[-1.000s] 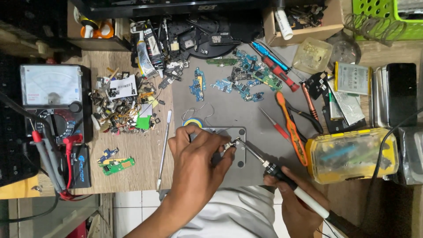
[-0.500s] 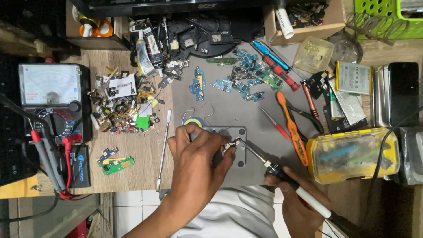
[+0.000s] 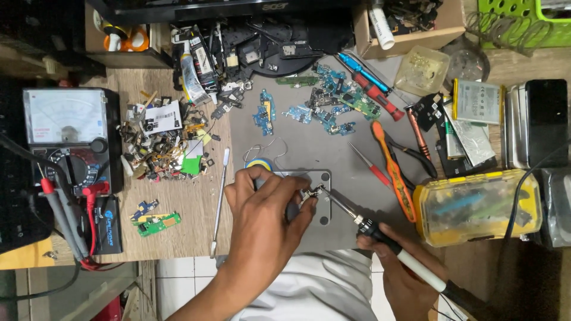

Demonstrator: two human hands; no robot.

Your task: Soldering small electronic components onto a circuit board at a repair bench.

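Observation:
My left hand [image 3: 267, 208] rests on a grey metal plate [image 3: 323, 205] and pinches a small metal part [image 3: 310, 194] at its fingertips. My right hand [image 3: 404, 270] grips a soldering iron [image 3: 380, 238] with a black and white handle. Its thin tip points up-left and touches the small part. A small spool of solder wire [image 3: 260, 164] lies just above my left hand on the grey work mat [image 3: 315, 148].
An analog multimeter [image 3: 68, 139] with red and black probes stands at left. Loose parts [image 3: 166, 145] and small circuit boards [image 3: 330, 107] lie above. A metal spudger [image 3: 220, 199], orange pliers [image 3: 395, 169], screwdrivers [image 3: 366, 83] and a yellow parts box [image 3: 479, 205] surround the mat.
Both hands stay almost still; the soldering iron tip stays on the small part held by my left fingers.

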